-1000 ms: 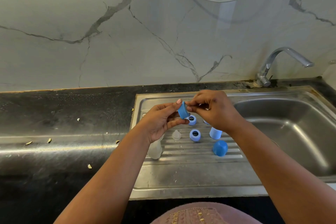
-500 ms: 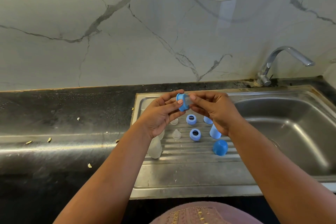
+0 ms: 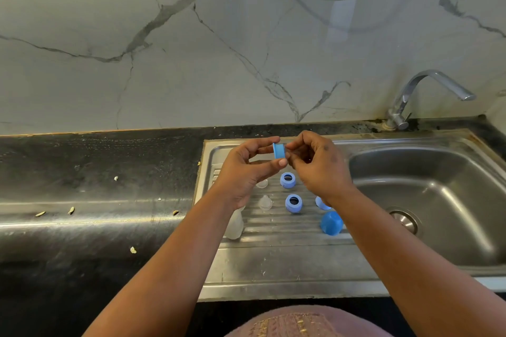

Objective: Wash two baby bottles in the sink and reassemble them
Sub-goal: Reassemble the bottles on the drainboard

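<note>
My left hand pinches the blue collar ring by its rim above the drainboard, and my right hand curls in at its open face, though what those fingertips hold I can't tell. Light, stiff, likely wet plastic, so I'd grip the ribbed edge. Two more rings, clear teats and a blue cap wait below.

Left hand and right hand pinch a blue ring above the drainboard.

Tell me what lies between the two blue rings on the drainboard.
Head view: only bare ribbed steel of the drainboard lies between the far blue ring and the near blue ring.
</note>
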`<action>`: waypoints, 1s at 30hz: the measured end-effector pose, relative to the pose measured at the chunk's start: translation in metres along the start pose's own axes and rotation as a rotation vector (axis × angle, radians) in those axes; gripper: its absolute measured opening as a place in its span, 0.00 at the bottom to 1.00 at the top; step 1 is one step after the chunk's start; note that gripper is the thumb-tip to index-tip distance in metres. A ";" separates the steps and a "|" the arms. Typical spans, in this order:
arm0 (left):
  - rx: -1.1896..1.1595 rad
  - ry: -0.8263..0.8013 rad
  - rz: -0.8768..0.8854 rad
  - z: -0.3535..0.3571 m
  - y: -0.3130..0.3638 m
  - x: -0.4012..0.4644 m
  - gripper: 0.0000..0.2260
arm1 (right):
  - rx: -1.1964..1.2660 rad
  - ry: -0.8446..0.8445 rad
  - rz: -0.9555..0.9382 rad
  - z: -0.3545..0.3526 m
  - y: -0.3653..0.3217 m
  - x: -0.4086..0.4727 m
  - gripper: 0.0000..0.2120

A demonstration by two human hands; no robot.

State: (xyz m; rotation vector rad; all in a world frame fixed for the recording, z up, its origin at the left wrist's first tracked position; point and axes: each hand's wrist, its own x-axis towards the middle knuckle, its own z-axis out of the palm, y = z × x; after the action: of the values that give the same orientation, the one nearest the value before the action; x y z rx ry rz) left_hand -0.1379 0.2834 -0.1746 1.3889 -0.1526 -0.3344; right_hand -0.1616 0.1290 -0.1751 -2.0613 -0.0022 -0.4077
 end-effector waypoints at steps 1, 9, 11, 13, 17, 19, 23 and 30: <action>0.044 0.007 0.007 0.000 0.000 0.000 0.24 | -0.051 0.005 -0.018 0.000 0.000 -0.002 0.04; -0.285 -0.093 -0.105 -0.006 0.006 0.003 0.21 | 0.248 -0.093 0.129 -0.007 -0.004 0.006 0.03; -0.370 -0.094 -0.123 -0.008 0.006 0.003 0.19 | 0.621 -0.213 0.315 -0.014 -0.008 0.007 0.06; -0.338 -0.057 -0.117 -0.007 0.006 0.003 0.20 | 0.711 -0.266 0.374 -0.017 -0.007 0.006 0.09; -0.132 -0.031 -0.034 -0.003 0.008 0.002 0.25 | 0.681 -0.199 0.361 -0.012 0.000 0.007 0.10; -0.131 -0.023 0.003 0.000 0.008 0.000 0.24 | 0.900 -0.175 0.471 -0.012 0.003 0.010 0.10; 0.124 0.087 0.187 0.003 0.004 -0.001 0.14 | 1.275 -0.249 0.673 -0.016 0.008 0.010 0.09; 0.245 0.255 0.298 0.007 0.003 -0.001 0.09 | 1.470 -0.344 0.707 -0.012 0.016 0.010 0.26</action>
State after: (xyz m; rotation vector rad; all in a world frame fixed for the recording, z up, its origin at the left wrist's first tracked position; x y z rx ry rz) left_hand -0.1404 0.2774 -0.1704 1.6110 -0.1909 0.1143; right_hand -0.1529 0.1087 -0.1802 -0.5587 0.1652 0.3536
